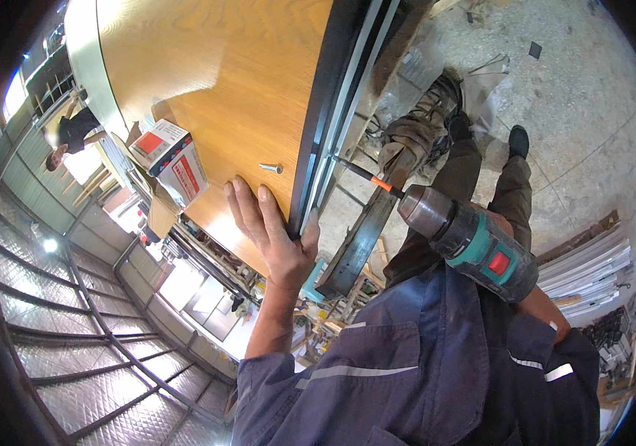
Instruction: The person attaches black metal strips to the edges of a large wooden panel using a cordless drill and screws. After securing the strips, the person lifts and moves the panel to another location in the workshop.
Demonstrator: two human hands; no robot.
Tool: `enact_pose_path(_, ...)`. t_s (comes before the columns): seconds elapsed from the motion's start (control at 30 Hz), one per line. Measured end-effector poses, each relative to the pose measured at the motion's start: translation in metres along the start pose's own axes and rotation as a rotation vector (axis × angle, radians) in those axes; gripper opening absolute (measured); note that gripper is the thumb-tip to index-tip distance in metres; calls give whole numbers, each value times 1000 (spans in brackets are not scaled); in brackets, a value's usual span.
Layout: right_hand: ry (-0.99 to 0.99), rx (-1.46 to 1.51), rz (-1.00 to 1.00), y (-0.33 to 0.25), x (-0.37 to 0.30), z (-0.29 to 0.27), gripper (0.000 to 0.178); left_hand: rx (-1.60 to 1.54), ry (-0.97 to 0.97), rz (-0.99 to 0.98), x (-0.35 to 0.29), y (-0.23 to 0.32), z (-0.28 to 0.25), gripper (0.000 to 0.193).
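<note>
My left hand (277,241) lies on the wood-grain panel (243,82), fingers stretched out and thumb over its dark edge strip (304,167). Just beyond the fingertips a silver screw (270,168) rests on the panel. A teal and black cordless drill (481,249) is in my right hand (501,217), which is mostly hidden behind the tool's body. From its chuck a long bit with an orange sleeve (381,183) points left, its tip at or very near the metal edge profile (330,152). I cannot tell whether they touch.
An open red and white cardboard box (173,160) stands on the panel's left side. Below the panel runs a metal beam (366,241), with crumpled brown cloth (407,141) near it. White strips (589,264) are stacked at right. Another person (72,137) stands far left.
</note>
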State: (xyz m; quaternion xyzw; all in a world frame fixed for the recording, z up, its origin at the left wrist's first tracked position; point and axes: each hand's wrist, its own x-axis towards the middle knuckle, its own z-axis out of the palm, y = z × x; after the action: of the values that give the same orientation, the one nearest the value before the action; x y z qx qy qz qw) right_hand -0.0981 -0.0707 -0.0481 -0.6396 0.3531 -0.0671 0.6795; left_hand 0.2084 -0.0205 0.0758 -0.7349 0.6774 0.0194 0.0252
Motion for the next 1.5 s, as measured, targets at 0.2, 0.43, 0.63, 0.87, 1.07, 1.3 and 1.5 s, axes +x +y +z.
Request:
enact_pose_path(0.2,78,275,-1,10,-3,15,52,-12,8,-8,0,1,-2,82)
enact_pose_path(0.43,85,219,-65,50,-22,36,55,8,5,-32,-5,5,-3,82)
enact_pose_path(0.63,327,-220,-420,16,-15,14,36,-134,16,-43,-2,3,-10,69)
enact_pose_path(0.87,365,362,-363,4,-8,11,25,-462,225,-86,50,22,-21,45)
enact_pose_path(1.07,306,586,-196,18,-23,21,35,-525,327,-104,66,26,-14,11)
enact_pose_path(1.3,127,558,-45,73,-70,26,51,-853,359,-317,35,66,-34,16)
enact_pose_path(1.5,174,-35,-208,77,-93,24,45,-1330,-6,-487,5,96,-28,20)
